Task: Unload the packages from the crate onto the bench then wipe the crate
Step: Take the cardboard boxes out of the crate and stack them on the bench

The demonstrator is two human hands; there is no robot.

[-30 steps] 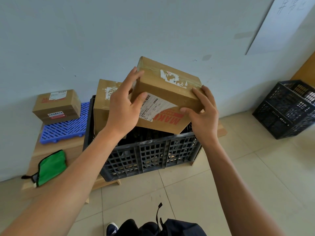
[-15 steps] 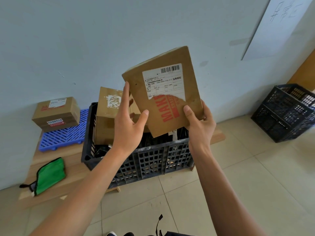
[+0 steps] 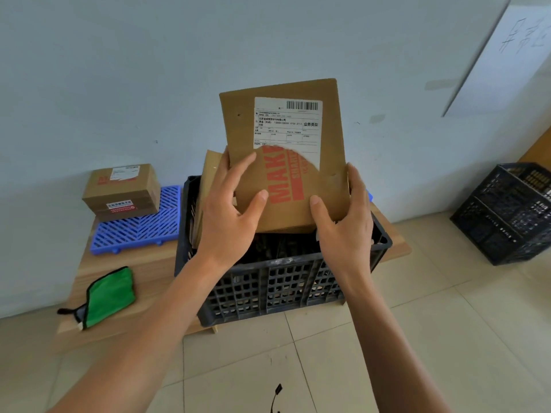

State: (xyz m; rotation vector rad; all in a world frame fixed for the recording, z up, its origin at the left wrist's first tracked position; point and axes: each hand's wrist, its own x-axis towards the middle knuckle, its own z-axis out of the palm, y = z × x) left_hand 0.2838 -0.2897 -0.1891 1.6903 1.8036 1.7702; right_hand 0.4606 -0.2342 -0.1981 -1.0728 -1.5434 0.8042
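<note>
Gripping a flat brown cardboard package [image 3: 286, 156] from both sides, the left hand [image 3: 231, 216] and right hand [image 3: 346, 228] hold it upright above the crate [image 3: 286, 281]. The left fingers spread over its front face with the thumb pressed near the red block lettering; the right thumb presses the front lower corner while the other fingers curl behind the edge. The package is a matte, slightly dented rectangle bearing a white paper shipping label with a barcode, partly torn in a curve over the red print.

The crate is black rigid plastic with a grid of square holes, standing on a pale wooden bench [image 3: 149, 263] against a smooth light wall. Inside it, at 9 o'clock from the held package, a second cardboard package [image 3: 208, 186] stands on edge. At 9 o'clock from the crate lies a blue slatted plastic mat [image 3: 140, 231], and on it rests a boxy cardboard parcel [image 3: 122, 189] with white and red labels. At 8 o'clock on the bench lies a soft green cloth [image 3: 110, 296] with dark trim. At 3 o'clock, on the tiled floor, sits another black lattice crate [image 3: 507, 216].
</note>
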